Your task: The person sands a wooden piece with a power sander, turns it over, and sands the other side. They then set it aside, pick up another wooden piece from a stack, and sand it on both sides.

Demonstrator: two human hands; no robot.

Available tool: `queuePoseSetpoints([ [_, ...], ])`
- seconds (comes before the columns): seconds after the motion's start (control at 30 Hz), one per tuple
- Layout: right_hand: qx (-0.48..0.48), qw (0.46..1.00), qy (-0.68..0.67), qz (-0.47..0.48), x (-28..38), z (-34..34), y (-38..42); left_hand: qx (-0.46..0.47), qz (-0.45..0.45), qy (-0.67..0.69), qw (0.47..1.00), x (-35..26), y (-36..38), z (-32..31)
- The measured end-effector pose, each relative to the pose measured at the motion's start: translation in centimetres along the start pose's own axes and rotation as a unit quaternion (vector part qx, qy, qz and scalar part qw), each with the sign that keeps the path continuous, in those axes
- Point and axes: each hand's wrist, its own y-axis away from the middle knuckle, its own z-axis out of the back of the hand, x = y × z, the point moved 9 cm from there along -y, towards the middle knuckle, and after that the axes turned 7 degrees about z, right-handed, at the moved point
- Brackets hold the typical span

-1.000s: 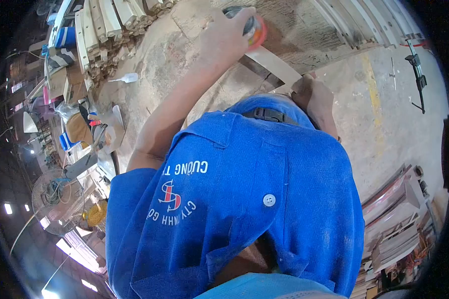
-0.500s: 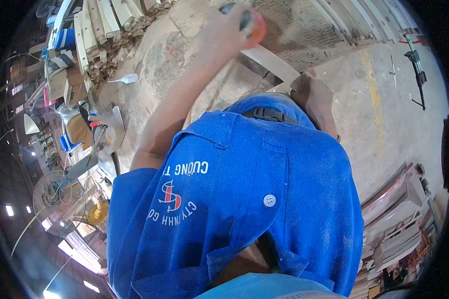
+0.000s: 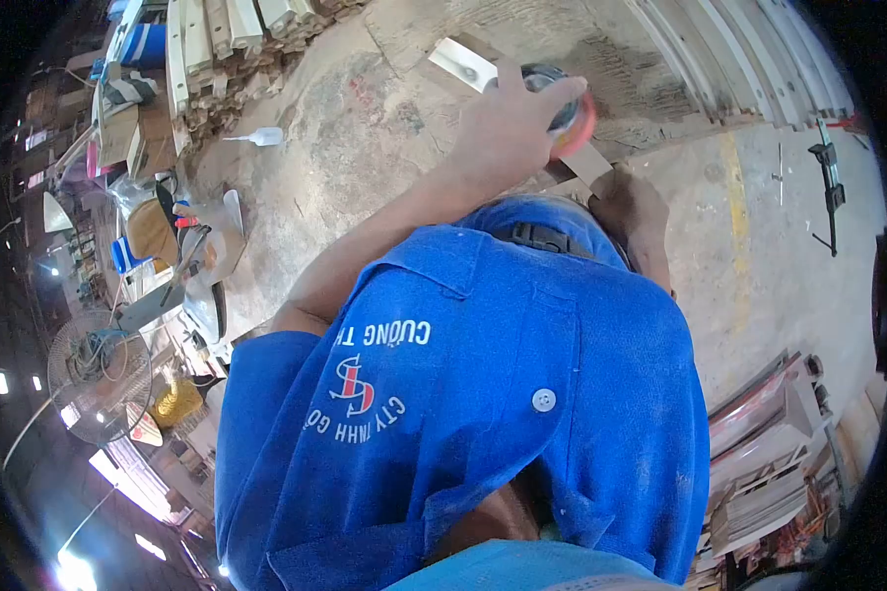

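Observation:
My left hand is closed over the top of a round power tool with a black body and a red-orange rim. The tool rests over a pale flat wooden strip, whose far end shows up and left of it. At the near end of the strip, my right hand is closed on the wood, its fingers partly in shadow. The tool and my left hand hide the strip's middle.
Stacked wooden pieces lie at upper left, and long pale boards at upper right. A white bottle lies on the floor. A black clamp is at right, a fan at left, more wood at lower right.
My left hand and the round tool have moved right and toward my body along the strip, uncovering its far end. My right hand stays at the near end.

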Motion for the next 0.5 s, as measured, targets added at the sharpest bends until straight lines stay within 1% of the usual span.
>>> queuePoseSetpoints([
  [0.03, -0.001, 1.0, 0.001, 0.003, 0.2, 0.1, 0.1, 0.002, -0.016, 0.014, 1.0, -0.1, 0.3, 0.0],
  [0.07, -0.009, 1.0, -0.006, 0.007, 0.4, 0.4, 0.3, 0.004, 0.013, 0.044, 0.999, 0.8, 0.3, 0.4],
  [0.1, -0.018, 1.0, -0.012, 0.01, 0.5, 0.7, 0.4, 0.002, 0.013, 0.045, 0.999, 1.8, -0.1, 0.7],
  [0.17, -0.008, 1.0, 0.006, 0.002, 0.9, 0.8, 0.3, -0.057, 0.05, -0.016, 0.997, 5.5, -1.9, 2.1],
  [0.23, -0.004, 1.0, 0.028, -0.002, 1.1, 1.0, 0.1, -0.056, 0.144, -0.021, 0.988, 9.8, -3.7, 4.0],
  [0.3, 0.02, 0.999, 0.034, -0.032, 0.6, 0.6, 0.0, -0.072, 0.174, -0.041, 0.981, 13.8, -5.1, 5.7],
  [0.33, 0.032, 0.999, 0.024, -0.029, 0.7, 0.9, 0.2, -0.08, 0.17, -0.037, 0.981, 15.0, -5.1, 6.4],
  [0.4, 0.016, 1.0, 0.018, -0.017, 0.4, 1.4, 0.5, -0.153, 0.2, -0.093, 0.963, 17.7, -4.5, 8.4],
  [0.43, 0.01, 1.0, 0.008, -0.007, 0.1, 1.4, 0.7, -0.154, 0.198, -0.088, 0.964, 18.4, -4.2, 8.8],
  [0.5, 0.006, 1.0, 0.002, 0.0, -0.5, 1.2, 1.0, -0.124, 0.231, -0.045, 0.964, 20.4, -2.6, 8.6],
])
